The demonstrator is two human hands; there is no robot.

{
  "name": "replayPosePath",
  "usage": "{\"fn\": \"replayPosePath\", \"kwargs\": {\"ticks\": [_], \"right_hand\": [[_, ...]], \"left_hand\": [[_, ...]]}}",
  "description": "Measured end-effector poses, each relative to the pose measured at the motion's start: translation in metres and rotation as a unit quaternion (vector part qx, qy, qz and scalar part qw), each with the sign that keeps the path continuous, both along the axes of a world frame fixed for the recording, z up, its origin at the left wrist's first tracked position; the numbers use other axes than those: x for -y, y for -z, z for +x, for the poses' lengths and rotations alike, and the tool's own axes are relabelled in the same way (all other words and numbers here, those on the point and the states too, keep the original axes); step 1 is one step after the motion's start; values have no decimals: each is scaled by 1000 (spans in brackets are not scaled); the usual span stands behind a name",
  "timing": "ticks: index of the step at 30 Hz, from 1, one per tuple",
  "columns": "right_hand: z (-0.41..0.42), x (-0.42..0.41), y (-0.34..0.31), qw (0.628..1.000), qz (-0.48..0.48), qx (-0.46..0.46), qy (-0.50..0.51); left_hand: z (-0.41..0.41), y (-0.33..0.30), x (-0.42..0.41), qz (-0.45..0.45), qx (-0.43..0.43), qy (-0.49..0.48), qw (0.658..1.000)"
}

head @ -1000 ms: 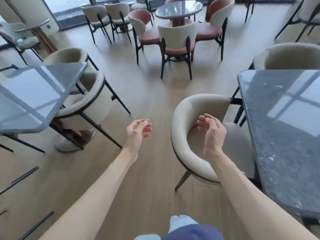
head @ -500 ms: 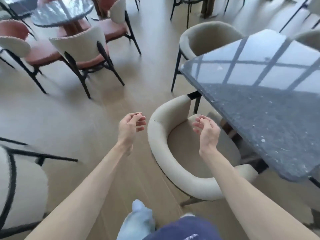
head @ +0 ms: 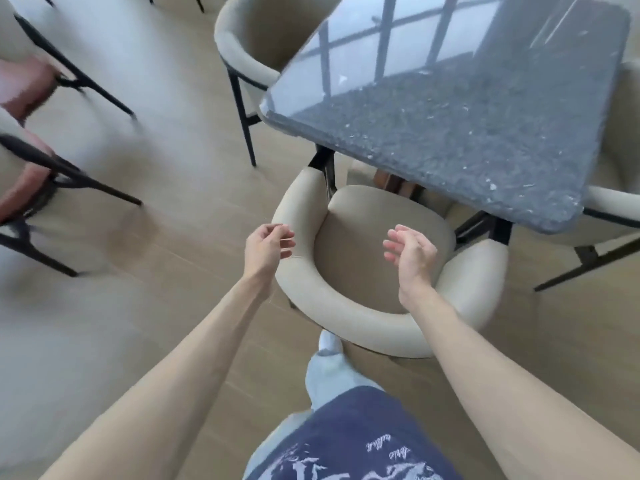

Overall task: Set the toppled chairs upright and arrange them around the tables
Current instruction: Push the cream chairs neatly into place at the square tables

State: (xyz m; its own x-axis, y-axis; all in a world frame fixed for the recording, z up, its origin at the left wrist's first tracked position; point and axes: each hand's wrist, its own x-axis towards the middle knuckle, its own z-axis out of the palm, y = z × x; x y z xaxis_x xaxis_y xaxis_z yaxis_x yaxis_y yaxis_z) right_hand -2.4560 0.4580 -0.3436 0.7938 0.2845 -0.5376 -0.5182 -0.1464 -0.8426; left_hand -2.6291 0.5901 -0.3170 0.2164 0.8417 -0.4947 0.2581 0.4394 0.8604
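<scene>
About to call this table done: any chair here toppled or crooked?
Nothing stands out. The cream chair below both hands stands upright, seat tucked partly under the dark table. Another cream chair stands upright at the far corner. The left edge is too blurred to judge.

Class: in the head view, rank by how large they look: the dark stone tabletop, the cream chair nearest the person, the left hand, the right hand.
1. dark stone tabletop
2. cream chair
3. right hand and left hand: look about alike, so unranked.
</scene>
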Motion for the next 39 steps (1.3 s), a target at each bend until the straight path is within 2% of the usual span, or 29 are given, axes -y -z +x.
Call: {"fn": "replayPosePath", "kwargs": {"ticks": [7, 17, 22, 27, 31, 39], "right_hand": [[-12, 20, 26, 995, -92, -18, 17], [-75, 46, 66, 978, -135, -87, 129], [-122, 66, 100, 939, -188, -199, 208], [-145, 75, 121, 925, -93, -298, 215], [-140, 69, 133, 920, -3, -307, 244], [-124, 67, 144, 927, -40, -289, 237]], "left_hand": [[3, 41, -22, -55, -44, 58, 996], [-20, 102, -25, -105, -104, 165, 975], [-47, 131, -5, -244, -151, 123, 950], [-50, 146, 11, -337, -114, 70, 932], [-43, 158, 9, -324, -70, 45, 942], [-31, 163, 8, -294, -88, 19, 951]]}}
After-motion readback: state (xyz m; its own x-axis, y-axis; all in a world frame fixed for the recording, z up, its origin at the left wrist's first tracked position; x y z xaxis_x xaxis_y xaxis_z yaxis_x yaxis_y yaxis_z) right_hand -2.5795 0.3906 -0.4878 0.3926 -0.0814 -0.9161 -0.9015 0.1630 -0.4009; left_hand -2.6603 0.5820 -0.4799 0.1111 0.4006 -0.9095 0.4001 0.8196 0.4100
